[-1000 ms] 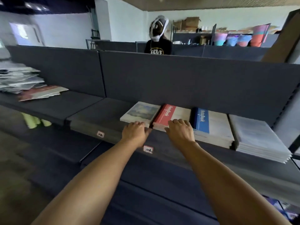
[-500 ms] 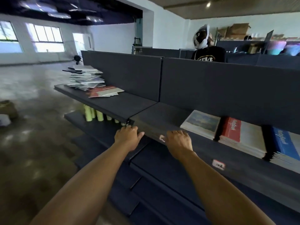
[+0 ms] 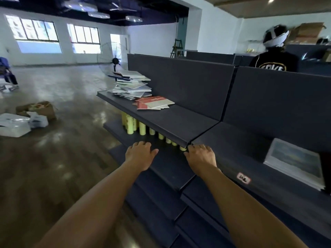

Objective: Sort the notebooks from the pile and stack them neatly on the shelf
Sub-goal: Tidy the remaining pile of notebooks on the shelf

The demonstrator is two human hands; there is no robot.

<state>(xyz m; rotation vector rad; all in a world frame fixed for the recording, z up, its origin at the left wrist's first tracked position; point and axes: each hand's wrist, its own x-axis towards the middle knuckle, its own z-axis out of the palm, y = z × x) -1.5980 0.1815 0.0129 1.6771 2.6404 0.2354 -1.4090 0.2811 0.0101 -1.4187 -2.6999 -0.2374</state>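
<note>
While both our arms reach forward, our left hand (image 3: 140, 154) hangs palm down in front of the dark shelf (image 3: 172, 120), its fingers loosely spread and holding nothing. Our right hand (image 3: 200, 156) sits just to the right of it, knuckles up, its fingers bent down at the shelf's near edge where two shelf sections meet; we cannot tell whether they touch that edge, and this grip has nothing in it either. The messy pile of notebooks (image 3: 131, 85) lies at the far left end of the shelf, well apart from both hands, with a few red and white notebooks (image 3: 154, 103) spread just beside it. At the right, a notebook with a painted cover (image 3: 295, 160) tops a neat stack on the shelf. Yellow rolls (image 3: 141, 127) stand on the lower level under the shelf. Beyond the back panel, a person in a black shirt (image 3: 274, 59) stands.
</note>
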